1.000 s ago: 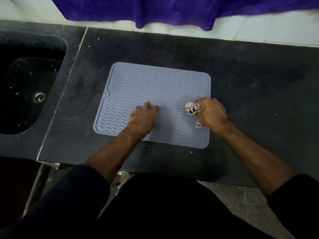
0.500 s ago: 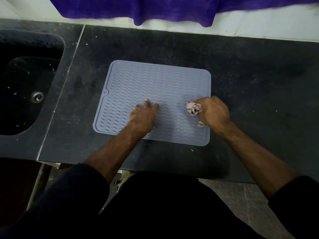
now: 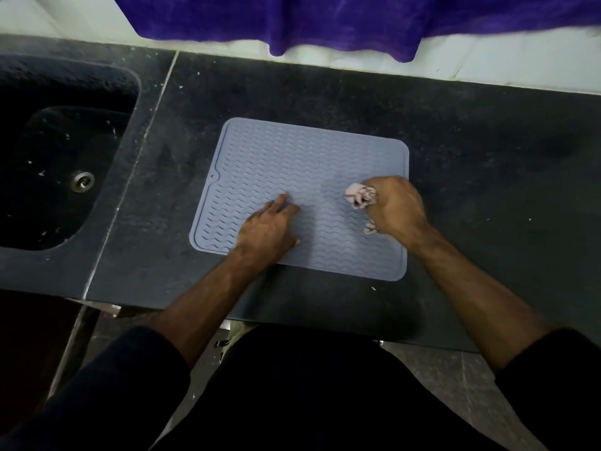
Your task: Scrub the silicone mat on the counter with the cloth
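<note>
Silicone mat (image 3: 292, 177), grey-blue with a wavy ribbed top, lies flat on the dark counter (image 3: 487, 157) at the centre of the frame, its lower edge close to the counter's near lip. A small notch marks its left edge.

On its right side, the right hand (image 3: 398, 211) is clenched around the cloth (image 3: 357, 195), a pale pinkish wad bunched small so that a knob of it pokes out to the left of the knuckles and a scrap shows below them. Balling it up this way likely gives a firm pad that can be driven into the grooves between the ribs. The wad sits on the mat close to the right border, so this pass seems to be working that side; the upper and left parts of the mat look no different, and I cannot tell whether they are done.

To the lower middle of the mat, the left hand (image 3: 270, 226) lies flat, fingers spread and holding nothing, its grip released. It probably pins the mat so the rubbing does not drag it across the counter.

Further out, a black sink (image 3: 29, 76) fills the upper left of the frame, and a purple fabric (image 3: 325, 21) hangs along the top against a white wall.
</note>
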